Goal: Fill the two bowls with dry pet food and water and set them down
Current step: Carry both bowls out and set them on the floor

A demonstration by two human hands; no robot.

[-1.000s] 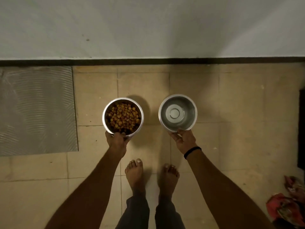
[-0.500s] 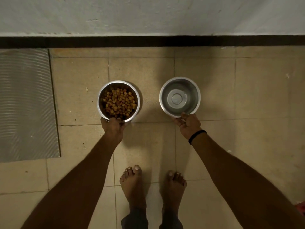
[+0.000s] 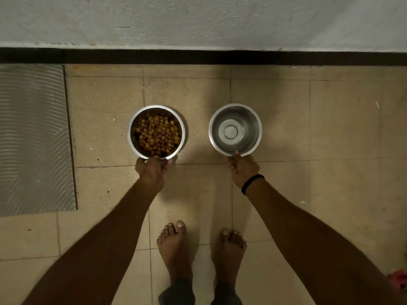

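Reaching down, left hand (image 3: pixel 152 169) pinching kibble bowl (image 3: pixel 156 132) rim, right hand (image 3: pixel 242 167) pinching water bowl (image 3: pixel 235 129) rim

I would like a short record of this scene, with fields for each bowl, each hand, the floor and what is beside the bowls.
left bowl: steel food bowl, holds brown dry pet food
right bowl: steel water bowl, clear water inside
left hand: grips near rim of food bowl
right hand: grips near rim of water bowl, black band on wrist
floor: beige tiles, bowls low over or on it, cannot tell which
beside: grey mat to the left, wall behind
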